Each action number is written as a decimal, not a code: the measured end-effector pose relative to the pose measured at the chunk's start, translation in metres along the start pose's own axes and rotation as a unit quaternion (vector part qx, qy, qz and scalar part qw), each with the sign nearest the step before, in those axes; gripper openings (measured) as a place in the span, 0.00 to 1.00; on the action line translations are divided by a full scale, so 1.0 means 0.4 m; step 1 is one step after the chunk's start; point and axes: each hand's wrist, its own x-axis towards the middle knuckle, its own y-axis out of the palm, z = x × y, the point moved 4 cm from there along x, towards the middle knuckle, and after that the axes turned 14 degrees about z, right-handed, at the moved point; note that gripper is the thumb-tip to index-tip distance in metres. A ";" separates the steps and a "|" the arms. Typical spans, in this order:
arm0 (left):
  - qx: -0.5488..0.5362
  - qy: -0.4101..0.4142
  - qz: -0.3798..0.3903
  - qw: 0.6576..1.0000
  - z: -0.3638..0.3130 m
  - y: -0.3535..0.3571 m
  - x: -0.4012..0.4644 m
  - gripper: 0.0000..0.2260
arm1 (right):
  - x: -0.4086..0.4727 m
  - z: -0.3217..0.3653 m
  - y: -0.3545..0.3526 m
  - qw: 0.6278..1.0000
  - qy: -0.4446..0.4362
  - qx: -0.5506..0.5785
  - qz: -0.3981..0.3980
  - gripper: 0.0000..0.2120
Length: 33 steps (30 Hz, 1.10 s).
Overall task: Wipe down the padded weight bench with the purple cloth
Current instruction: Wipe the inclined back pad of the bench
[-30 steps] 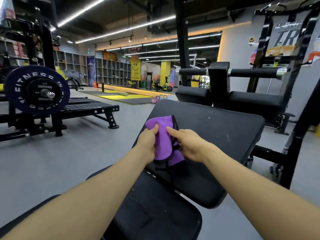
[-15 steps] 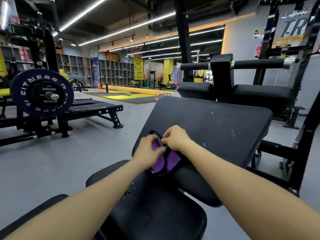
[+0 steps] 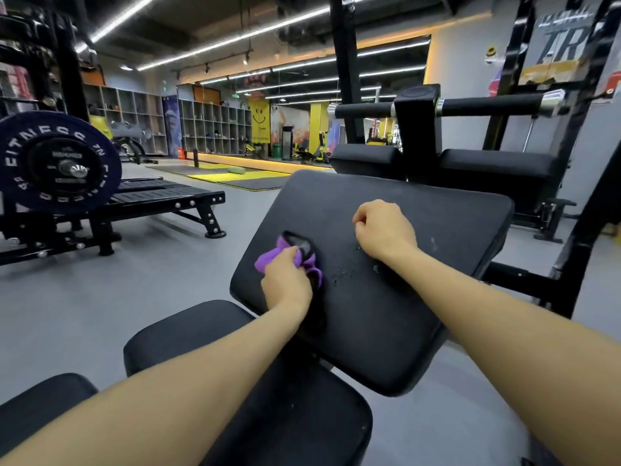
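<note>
Purple fabric is showing in one bunch only: a single purple cloth (image 3: pixel 289 258), black-edged, is lying crumpled on the near-left part of the one padded weight bench (image 3: pixel 420 280). Two bare hands are reaching over the tilted black pad. One weight plate (image 3: pixel 57 166) is hanging on a bar at far left above a low black platform (image 3: pixel 161 196). The pad's matte black surface is carrying pale specks and crumbs to the right of the cloth. Grey floor is spreading around, yellow mats are lying far off, and strip lights are running along the ceiling. The left hand (image 3: pixel 285 284) is gripping the cloth, fingers curled into it and pressing it onto the pad. The right hand (image 3: pixel 383 230) is resting farther up the pad, fingers curled in, holding nothing.
</note>
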 end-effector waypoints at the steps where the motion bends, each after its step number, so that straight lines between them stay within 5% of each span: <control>1: 0.008 0.041 0.008 0.999 -0.031 0.014 0.005 0.15 | -0.001 -0.010 -0.005 1.000 -0.003 -0.029 -0.009 0.13; 5: 0.044 0.157 0.079 0.984 -0.059 0.044 0.048 0.17 | 0.010 -0.049 -0.020 0.988 0.015 -0.156 -0.014 0.15; 9: 0.070 0.113 0.133 0.982 0.011 0.039 0.060 0.27 | 0.034 -0.065 -0.040 0.984 0.038 -0.171 -0.002 0.16; 15: 0.035 0.090 0.058 0.994 -0.060 0.058 0.104 0.21 | 0.072 -0.062 -0.045 0.983 0.018 -0.183 -0.018 0.16; 20: 0.060 0.140 0.057 0.987 -0.205 0.080 0.284 0.06 | 0.095 -0.103 -0.095 0.984 0.021 -0.175 -0.037 0.18; 26: 0.091 0.209 0.123 0.966 -0.139 0.063 0.235 0.26 | 0.067 -0.141 -0.108 0.981 -0.020 -0.190 -0.038 0.19; 30: 0.105 0.201 0.241 0.944 -0.147 0.031 0.221 0.22 | 0.060 -0.128 -0.125 0.977 -0.026 -0.212 -0.018 0.20; 33: 0.006 0.168 0.242 0.956 -0.165 0.034 0.241 0.20 | 0.056 -0.124 -0.124 0.977 -0.016 -0.210 -0.006 0.21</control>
